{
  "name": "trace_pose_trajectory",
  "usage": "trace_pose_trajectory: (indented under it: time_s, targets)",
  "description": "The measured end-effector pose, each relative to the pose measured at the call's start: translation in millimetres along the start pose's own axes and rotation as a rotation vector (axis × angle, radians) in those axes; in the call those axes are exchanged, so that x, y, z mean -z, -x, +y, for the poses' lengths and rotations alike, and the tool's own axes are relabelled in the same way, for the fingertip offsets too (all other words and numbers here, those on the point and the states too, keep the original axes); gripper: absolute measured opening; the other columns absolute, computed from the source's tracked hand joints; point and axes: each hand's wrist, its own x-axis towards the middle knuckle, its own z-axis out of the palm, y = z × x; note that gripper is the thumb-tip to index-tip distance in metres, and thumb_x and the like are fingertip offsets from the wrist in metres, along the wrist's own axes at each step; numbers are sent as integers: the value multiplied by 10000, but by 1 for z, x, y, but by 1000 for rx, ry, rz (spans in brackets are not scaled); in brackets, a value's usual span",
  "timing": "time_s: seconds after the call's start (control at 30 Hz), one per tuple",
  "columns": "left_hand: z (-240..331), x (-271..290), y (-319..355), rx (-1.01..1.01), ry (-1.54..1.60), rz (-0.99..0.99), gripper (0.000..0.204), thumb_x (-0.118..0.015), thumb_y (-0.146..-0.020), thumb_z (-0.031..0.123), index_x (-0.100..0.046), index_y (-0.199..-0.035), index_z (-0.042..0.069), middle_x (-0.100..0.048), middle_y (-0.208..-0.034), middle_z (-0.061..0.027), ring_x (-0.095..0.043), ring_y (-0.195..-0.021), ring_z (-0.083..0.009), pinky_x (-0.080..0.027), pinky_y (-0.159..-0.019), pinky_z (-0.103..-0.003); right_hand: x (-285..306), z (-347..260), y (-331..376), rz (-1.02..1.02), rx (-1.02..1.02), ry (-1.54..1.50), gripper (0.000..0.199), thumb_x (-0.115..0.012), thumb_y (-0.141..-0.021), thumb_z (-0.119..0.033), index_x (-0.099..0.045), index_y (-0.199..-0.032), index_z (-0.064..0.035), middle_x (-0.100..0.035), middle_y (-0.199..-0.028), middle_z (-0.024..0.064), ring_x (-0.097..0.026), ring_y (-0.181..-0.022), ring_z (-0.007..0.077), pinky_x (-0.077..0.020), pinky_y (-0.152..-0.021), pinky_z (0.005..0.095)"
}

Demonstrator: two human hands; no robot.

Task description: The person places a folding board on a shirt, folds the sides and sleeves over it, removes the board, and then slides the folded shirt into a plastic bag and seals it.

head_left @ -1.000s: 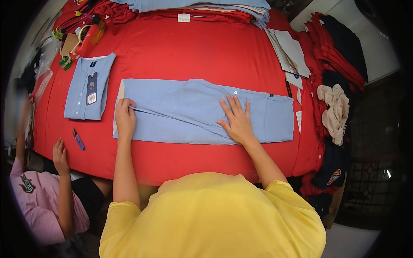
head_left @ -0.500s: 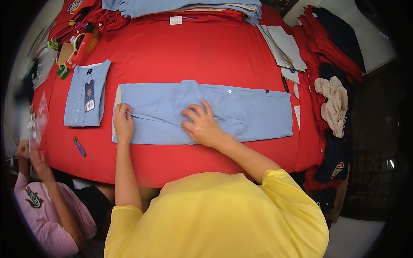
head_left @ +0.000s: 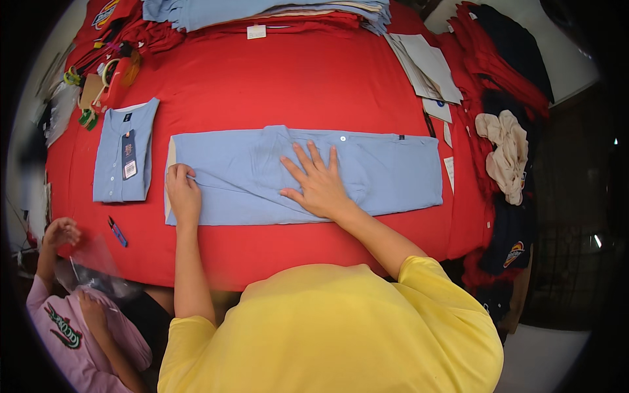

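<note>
2 hands on 1 light-blue folded shirt (head_left: 393, 173), laid out nearer the near edge of the red-covered desk (head_left: 262, 85). Shirt's long axis runs left-right, roughly parallel to the near edge; cream strip (head_left: 171, 154) at left end, white button (head_left: 343, 138) near far side.

Left hand (head_left: 183, 196): fingers bent narrow on cloth by the left end, crease running right from them; can't tell if pinching. Right hand (head_left: 320, 188): spread wide, palm down around mid-length, holding nothing. Left hand is nearer the strip end; right end extends well past right hand.

Toward desk's left edge: tagged light-blue shirt (head_left: 105, 177), folded, upper end facing far edge; thread snips (head_left: 117, 232) on its near side. Far edge: light-blue garment stack (head_left: 223, 12). Right edge: papers (head_left: 426, 65), crumpled cream cloth (head_left: 504, 157). Co-worker in pink top (head_left: 92, 340) at near-left corner.
</note>
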Motion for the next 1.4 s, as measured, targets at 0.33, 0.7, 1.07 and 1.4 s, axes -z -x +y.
trace_pose_trajectory:
  time_s: [0.33,0.7,1.07,1.4]
  targets:
    - [-8,-1,-2,-45,80,32,169,-473,-790,-126,-527,-866,15,-538,-947,-133,-545,-877,-323,-438,-776,-402,49,75,59,326,-303,-228,528,-491,-981,-389,-458,-1415,-90,-403,-1487,149,-284,-1415,366,-175,-1149,561]
    - [-8,-4,-1,22,118,29,148,-455,-820,-103,-534,-879,7,-541,-944,-131,-559,-880,-311,-452,-783,-386,86,187,174,73,-1306,127,782,-765,-750,-492,-531,-1277,36,-547,-1218,220,-519,-1144,385,-422,-969,473]
    - [97,0,7,-376,78,7,278,-581,-782,3,-672,-1034,79,-595,-1172,-131,-542,-1093,-320,-420,-949,-441,97,207,193,382,-1203,-697,686,-764,-696,1,-478,-1318,47,-580,-1232,197,-584,-1106,250,-508,-870,352]
    - [173,-66,46,-688,93,-465,507,-512,-954,238,-435,-1434,93,-327,-1543,-148,-310,-1417,-327,-218,-1179,-459,157,80,56,181,-563,-519,507,-618,-814,-13,-571,-1319,-31,-555,-1356,161,-511,-1269,247,-382,-1060,328]
